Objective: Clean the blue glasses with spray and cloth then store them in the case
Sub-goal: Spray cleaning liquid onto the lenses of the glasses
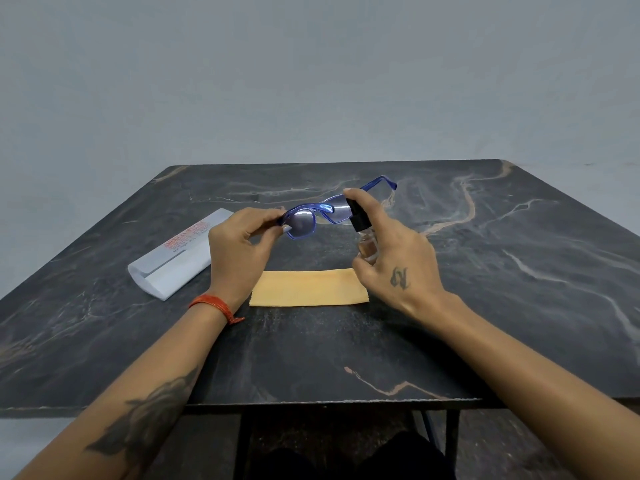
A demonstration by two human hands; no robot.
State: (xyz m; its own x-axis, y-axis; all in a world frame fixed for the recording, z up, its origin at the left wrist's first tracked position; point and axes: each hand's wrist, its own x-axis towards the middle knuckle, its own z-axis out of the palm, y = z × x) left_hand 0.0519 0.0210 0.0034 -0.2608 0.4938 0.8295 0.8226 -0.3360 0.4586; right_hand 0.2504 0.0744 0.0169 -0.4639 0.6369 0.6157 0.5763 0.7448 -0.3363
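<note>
left hand pinches the near corner of the blue glasses between thumb and fingertips, holding the frame raised above the table. right hand is curled round a small clear spray bottle, index finger on its black nozzle, which sits just beside the right lens. the orange cloth lies flat on the table below and between both hands. the white case lies on the table just outside the left hand, apart from it.
</note>
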